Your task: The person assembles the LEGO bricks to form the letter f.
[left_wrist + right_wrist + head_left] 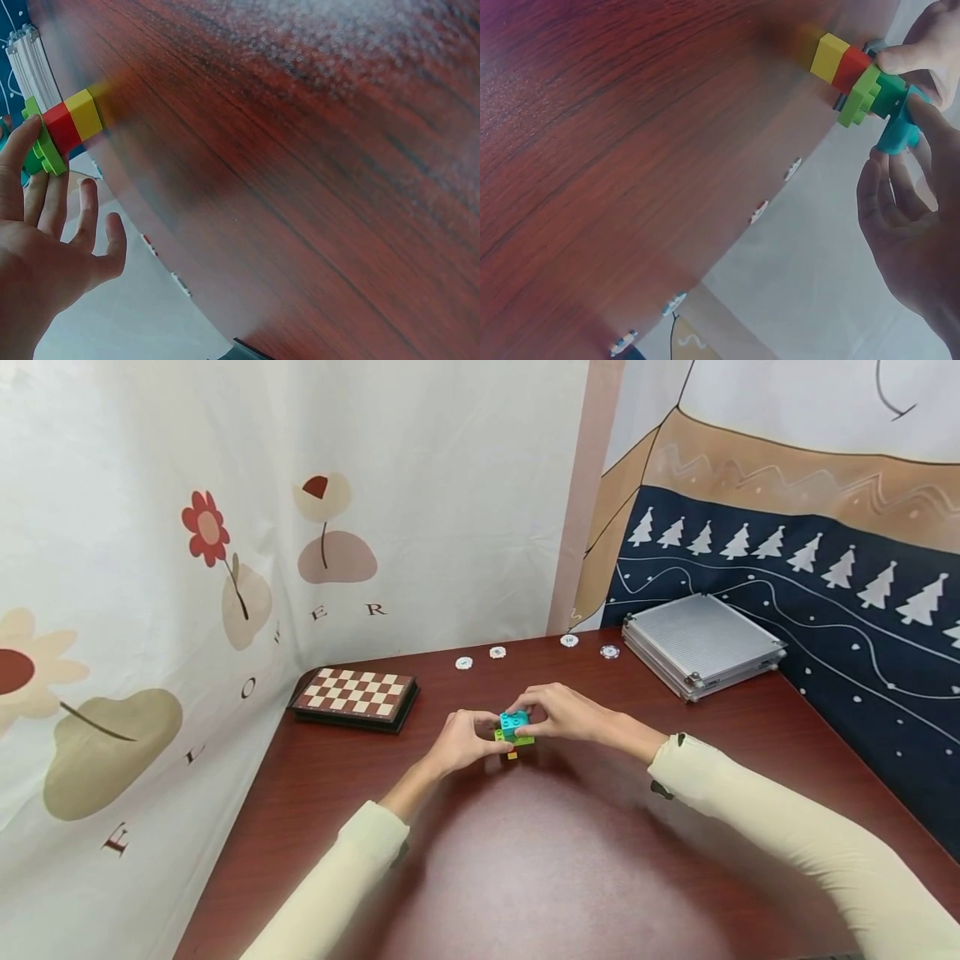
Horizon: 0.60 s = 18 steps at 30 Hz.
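Between both hands stands a small stack of toy building bricks. A yellow brick (829, 58) is lowest, then a red brick (853, 70), a wider lime green brick (860, 94) and a darker green brick (889, 91). The left hand (463, 742) pinches the stack at its green part, thumb on the near side. On top, a teal brick (513, 722) is pinched by the right hand (562, 714) between thumb and fingers. In the right wrist view the teal brick meets the dark green one; whether they are fully joined I cannot tell.
A checkered board box (356, 695) lies at the table's back left. Several poker chips (497, 652) lie along the back edge. At the back right rests a silver case (705, 639). Fabric curtains (450, 510) hang behind the reddish-brown wooden table (585, 877).
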Available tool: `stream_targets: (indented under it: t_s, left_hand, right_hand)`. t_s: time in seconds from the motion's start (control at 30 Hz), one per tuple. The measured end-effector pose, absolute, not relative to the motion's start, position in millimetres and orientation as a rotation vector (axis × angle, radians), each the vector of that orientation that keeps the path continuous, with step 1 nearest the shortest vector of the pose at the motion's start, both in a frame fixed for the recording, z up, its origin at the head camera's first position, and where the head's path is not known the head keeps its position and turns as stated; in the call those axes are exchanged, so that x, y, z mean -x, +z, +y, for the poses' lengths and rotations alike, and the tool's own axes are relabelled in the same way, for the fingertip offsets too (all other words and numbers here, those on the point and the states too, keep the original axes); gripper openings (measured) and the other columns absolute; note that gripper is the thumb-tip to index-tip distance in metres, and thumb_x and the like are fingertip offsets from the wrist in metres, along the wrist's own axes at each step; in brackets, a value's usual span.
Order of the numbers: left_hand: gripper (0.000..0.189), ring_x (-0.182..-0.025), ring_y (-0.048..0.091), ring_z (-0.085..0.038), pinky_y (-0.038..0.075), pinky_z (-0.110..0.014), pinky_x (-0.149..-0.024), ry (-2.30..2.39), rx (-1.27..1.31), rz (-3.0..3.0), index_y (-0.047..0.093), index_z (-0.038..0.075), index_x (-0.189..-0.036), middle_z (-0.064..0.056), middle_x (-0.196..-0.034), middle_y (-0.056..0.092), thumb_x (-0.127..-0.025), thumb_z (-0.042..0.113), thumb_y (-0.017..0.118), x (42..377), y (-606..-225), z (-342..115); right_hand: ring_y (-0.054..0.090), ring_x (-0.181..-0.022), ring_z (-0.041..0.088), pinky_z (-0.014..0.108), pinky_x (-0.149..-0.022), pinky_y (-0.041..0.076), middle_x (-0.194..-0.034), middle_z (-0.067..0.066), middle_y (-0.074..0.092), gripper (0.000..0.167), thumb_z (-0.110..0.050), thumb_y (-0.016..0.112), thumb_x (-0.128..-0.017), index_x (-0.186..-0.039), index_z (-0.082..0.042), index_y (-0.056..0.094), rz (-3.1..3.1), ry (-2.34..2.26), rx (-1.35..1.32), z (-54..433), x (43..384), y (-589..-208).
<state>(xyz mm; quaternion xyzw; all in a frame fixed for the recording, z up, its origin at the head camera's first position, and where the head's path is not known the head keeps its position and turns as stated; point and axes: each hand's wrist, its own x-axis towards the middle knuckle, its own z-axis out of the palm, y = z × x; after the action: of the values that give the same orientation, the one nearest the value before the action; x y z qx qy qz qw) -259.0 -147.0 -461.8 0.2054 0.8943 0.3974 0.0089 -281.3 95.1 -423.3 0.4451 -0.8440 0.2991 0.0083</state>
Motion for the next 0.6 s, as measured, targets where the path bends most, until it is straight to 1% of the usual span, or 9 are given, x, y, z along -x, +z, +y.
stream_targets:
  t_s: [0.17,0.33,0.6]
  left_hand:
    - [0.037,-0.099,0.070,-0.010,0.057,-0.035,-0.087,1.231,-0.635,2.801,0.080,0.014,-0.111,0.005,-0.102,0.078,-0.080,0.030,0.092,258.9,-461.4,-146.8]
    - [0.038,-0.101,0.069,-0.012,0.056,-0.036,-0.089,1.220,-0.644,2.800,0.080,0.013,-0.112,0.005,-0.104,0.078,-0.081,0.031,0.092,259.0,-460.8,-146.7]
    - [0.038,-0.102,0.069,-0.013,0.056,-0.036,-0.089,1.201,-0.652,2.814,0.080,0.013,-0.112,0.005,-0.103,0.078,-0.081,0.031,0.092,258.8,-460.5,-146.8]
  right_hand:
    - [0.068,-0.093,0.013,0.034,-0.087,0.058,-0.106,-0.003,0.071,0.032,-0.025,0.084,-0.091,-0.120,-0.013,0.077,-2.649,0.890,-1.382,95.7,280.8,-424.5]
    - [0.069,-0.094,0.018,0.035,-0.087,0.058,-0.105,-0.004,0.070,0.033,-0.025,0.084,-0.091,-0.121,-0.013,0.076,-2.626,0.873,-1.402,97.1,280.7,-425.5]
    - [0.070,-0.091,0.021,0.033,-0.083,0.058,-0.103,-0.003,0.069,0.034,-0.026,0.085,-0.089,-0.119,-0.012,0.076,-2.609,0.868,-1.423,96.0,279.4,-424.3]
